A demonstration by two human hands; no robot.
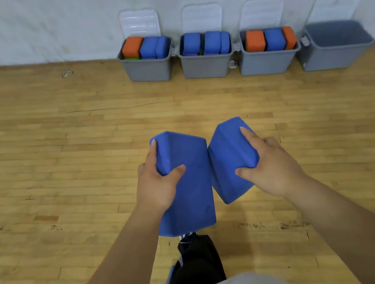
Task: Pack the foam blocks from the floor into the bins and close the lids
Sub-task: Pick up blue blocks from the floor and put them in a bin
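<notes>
Left hand (156, 186) and right hand (272, 167) each grip one blue block (197, 189) (226, 160), fingers curled round it; far right, four open grey bins (149, 71) (206, 68) (266, 63) (333, 56), three filled.

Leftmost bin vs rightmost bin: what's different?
The leftmost bin is packed to its rim with orange and blue blocks; the rightmost bin shows only bare grey inside. The leftmost bin stands straight ahead of the left hand; the rightmost bin lies well right of the right hand. Both are grey, with lids raised open.
</notes>
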